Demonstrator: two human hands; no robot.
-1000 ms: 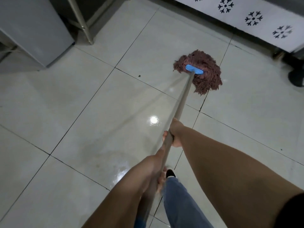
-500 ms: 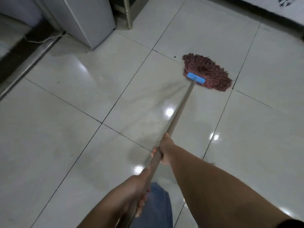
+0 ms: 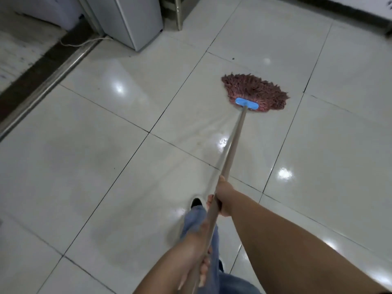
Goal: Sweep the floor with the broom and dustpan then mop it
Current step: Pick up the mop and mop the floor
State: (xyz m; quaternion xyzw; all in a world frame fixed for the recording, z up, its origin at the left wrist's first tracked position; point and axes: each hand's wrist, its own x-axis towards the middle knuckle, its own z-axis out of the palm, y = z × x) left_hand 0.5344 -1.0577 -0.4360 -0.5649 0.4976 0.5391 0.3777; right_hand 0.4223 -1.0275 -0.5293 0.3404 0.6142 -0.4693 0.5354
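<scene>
A mop with a reddish-brown string head [image 3: 256, 92] and a blue clamp [image 3: 246, 103] lies flat on the glossy white tiled floor [image 3: 106, 155]. Its long pale handle [image 3: 233, 143] runs back toward me. My right hand [image 3: 224, 198] grips the handle lower down the shaft, and my left hand [image 3: 199, 251] grips it nearer its top end. Wet streaks shine on the tiles behind the mop head. No broom or dustpan is in view.
A white appliance [image 3: 129, 20] stands at the upper left with a cord [image 3: 80, 43] trailing on the floor. A metal threshold strip [image 3: 46, 81] runs diagonally along the left. A metal leg [image 3: 179, 13] stands at top centre. My jeans leg and dark shoe [image 3: 196, 203] are below the handle.
The mop head has been pulled back toward me over the tile, its strands now fanned away from me. The view has swung left, showing more of the appliance and threshold.
</scene>
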